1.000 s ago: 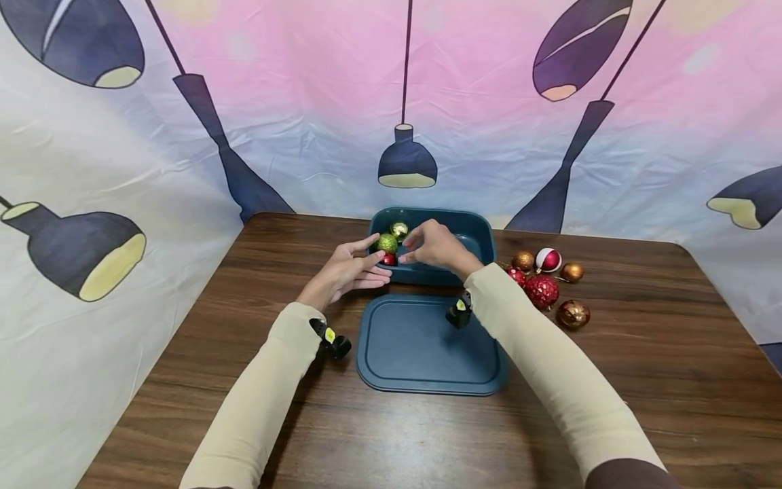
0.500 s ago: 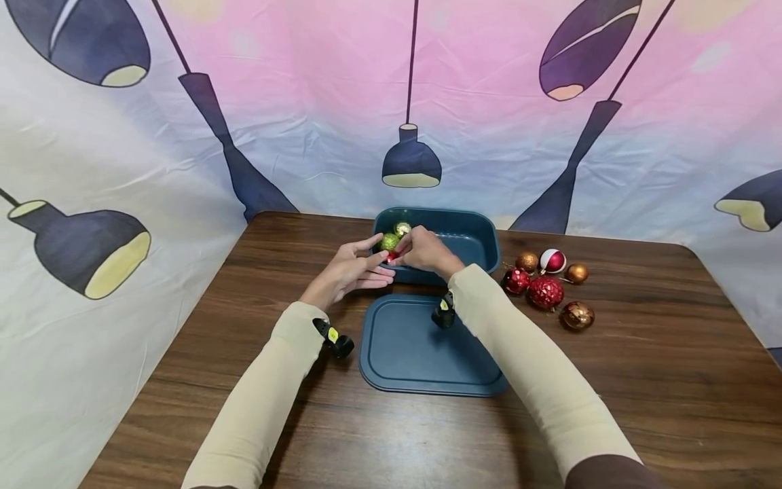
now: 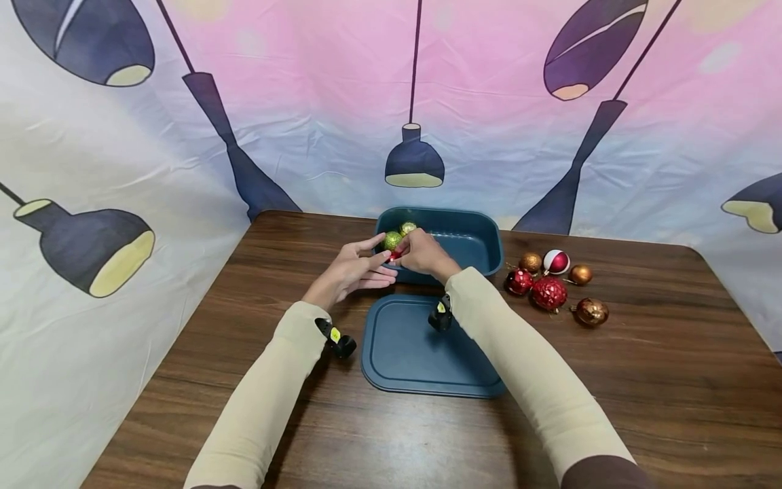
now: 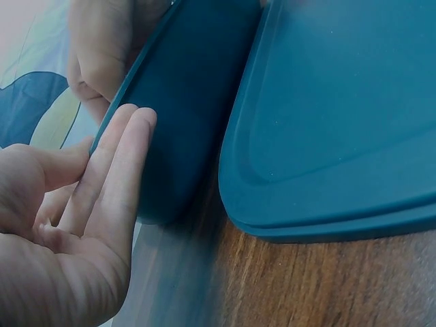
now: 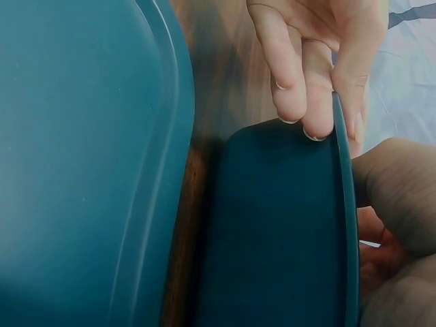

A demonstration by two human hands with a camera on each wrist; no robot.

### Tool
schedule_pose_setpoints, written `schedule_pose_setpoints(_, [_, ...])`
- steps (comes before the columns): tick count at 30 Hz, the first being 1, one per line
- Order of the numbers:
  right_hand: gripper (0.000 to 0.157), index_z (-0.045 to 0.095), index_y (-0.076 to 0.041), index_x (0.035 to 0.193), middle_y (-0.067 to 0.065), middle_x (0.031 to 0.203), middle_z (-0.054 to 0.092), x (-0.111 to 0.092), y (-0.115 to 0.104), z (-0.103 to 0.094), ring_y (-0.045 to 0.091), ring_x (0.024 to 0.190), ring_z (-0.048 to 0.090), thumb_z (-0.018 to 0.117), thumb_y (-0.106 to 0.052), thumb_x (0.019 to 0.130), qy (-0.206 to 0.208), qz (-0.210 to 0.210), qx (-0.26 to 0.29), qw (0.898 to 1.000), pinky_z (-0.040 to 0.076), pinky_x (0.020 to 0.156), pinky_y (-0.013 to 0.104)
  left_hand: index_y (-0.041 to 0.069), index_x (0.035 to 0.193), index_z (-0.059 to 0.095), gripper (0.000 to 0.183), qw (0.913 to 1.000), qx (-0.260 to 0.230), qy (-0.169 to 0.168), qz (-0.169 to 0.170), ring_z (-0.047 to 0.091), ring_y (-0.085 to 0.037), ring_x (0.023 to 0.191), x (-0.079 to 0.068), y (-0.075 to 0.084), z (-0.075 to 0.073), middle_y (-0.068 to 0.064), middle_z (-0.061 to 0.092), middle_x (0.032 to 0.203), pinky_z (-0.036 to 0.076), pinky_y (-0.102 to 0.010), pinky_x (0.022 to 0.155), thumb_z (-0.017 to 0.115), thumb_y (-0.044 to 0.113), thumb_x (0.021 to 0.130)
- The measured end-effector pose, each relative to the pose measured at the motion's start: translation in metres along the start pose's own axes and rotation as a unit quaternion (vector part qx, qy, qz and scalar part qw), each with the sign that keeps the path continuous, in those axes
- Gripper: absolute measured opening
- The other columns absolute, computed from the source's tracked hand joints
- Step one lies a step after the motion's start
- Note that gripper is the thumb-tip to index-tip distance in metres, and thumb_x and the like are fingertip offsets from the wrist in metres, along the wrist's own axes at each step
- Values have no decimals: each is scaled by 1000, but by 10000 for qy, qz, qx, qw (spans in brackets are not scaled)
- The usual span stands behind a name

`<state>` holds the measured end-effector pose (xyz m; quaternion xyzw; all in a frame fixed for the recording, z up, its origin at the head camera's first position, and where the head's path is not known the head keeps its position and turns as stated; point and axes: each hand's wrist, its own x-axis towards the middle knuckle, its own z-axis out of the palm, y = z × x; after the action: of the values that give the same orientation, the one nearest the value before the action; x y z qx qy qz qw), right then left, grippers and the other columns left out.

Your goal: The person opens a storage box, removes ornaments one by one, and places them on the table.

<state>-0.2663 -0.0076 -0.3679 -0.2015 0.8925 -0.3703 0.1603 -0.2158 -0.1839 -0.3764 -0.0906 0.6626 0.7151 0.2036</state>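
At the left end of a dark teal box [image 3: 492, 246], my left hand [image 3: 356, 270] holds the near wall, thumb over the rim and fingers along the outside. In the left wrist view those fingers [image 4: 112, 174] lie extended against the wall. My right hand [image 3: 425, 254] reaches inside that end and pinches a red bauble [image 3: 395, 257], mostly covered by the fingers. A glittery green bauble [image 3: 392, 240] and a shiny yellow-green bauble [image 3: 407, 228] sit close by in the box. In the right wrist view the wall hides the right fingertips.
The flat teal lid [image 3: 427, 353] lies on the wooden table just in front of the box. To the right are several loose baubles, including a glittery red bauble [image 3: 549, 293], a red-and-white bauble [image 3: 556, 261] and a bronze bauble [image 3: 591, 312]. A patterned cloth [image 3: 342, 136] hangs behind.
My right hand has moved left and down within the box, onto the red bauble. My left hand stays at the box's wall. The bronze bauble has shifted slightly right, away from the other baubles.
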Motion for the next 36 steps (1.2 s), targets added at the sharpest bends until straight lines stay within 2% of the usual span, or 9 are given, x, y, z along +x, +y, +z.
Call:
schedule_pose_setpoints(9, [30,72,4,115,16,104,72,-9,3,-13,27,89,67,78,-15,92,68,207,11,9998,59,82,39,34,158,37,63,10000,-9,-62,54,76,-28,87,3,-1,3,-24,73,107,63,-38,81,63,22,103])
schedule_pose_setpoints(15, [36,70,3,119,17,107,69,-16,8,-24,29,93,65,78,-19,92,183,293,-22,9994,58,82,40,33,158,37,62,10000,20,-10,-2,76,-28,87,3,0,3,-24,73,106,62,-40,84,63,21,103])
schedule_pose_setpoints(24, [39,67,3,125,18,109,68,-25,13,-42,29,93,67,76,-18,94,218,397,72,9989,59,84,41,33,159,35,63,10000,62,9,-27,76,-29,90,3,-1,1,-24,73,108,62,-39,84,63,23,103])
schedule_pose_setpoints(31, [37,66,4,125,21,111,70,-32,17,-58,35,96,70,75,-15,95,233,396,213,9987,61,84,42,34,159,35,63,10000,49,11,22,76,-29,90,2,-2,0,-24,73,108,58,-45,92,63,21,103])
schedule_pose_setpoints(36, [35,65,5,125,23,117,67,-38,21,-68,38,99,70,73,-13,96,266,383,346,9983,59,89,48,34,159,35,63,10000,53,-13,70,75,-29,91,1,-2,0,-24,73,108,61,-41,87,63,21,103])
